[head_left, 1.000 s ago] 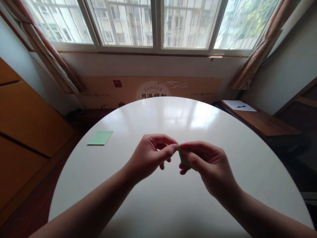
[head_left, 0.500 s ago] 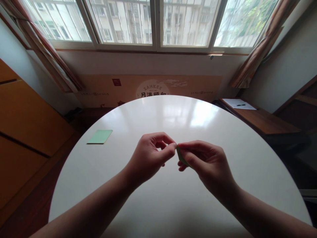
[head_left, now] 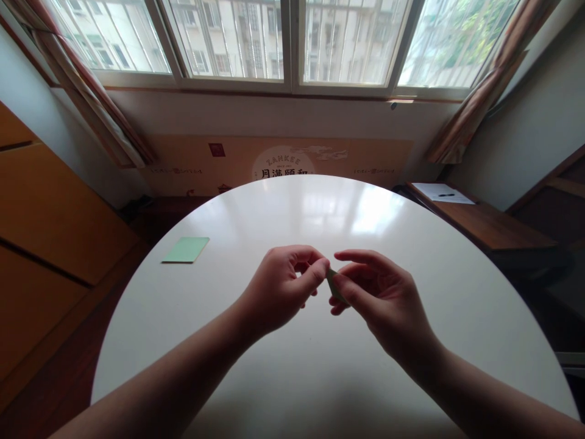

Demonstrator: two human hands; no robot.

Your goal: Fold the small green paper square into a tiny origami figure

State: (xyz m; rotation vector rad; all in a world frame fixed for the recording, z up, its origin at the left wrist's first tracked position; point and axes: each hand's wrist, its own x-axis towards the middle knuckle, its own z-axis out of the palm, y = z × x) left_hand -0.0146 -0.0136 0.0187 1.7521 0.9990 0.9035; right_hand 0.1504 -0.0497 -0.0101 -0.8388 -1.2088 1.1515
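Observation:
Above the middle of the white round table (head_left: 219,372), both hands meet at a small piece of folded green paper (head_left: 334,287). My left hand (head_left: 292,283) pinches its upper left edge between thumb and index finger. My right hand (head_left: 377,289) has its thumb on the near face of the paper and some fingers behind it, while its index finger is lifted away. Most of the paper is hidden by the fingers, so its full shape cannot be made out. At the table's left lies a pad of light green sticky notes (head_left: 186,250).
Beyond the table's far edge stands a printed cardboard panel (head_left: 173,155) below the windows. On the right, a brown wooden side table (head_left: 507,225) bears white paper (head_left: 434,190) and a dark pen (head_left: 446,195). An orange-brown cabinet (head_left: 55,213) is at the left.
My right index finger has lifted off the paper's top and straightened. My left hand has shifted slightly right, still pinching the paper.

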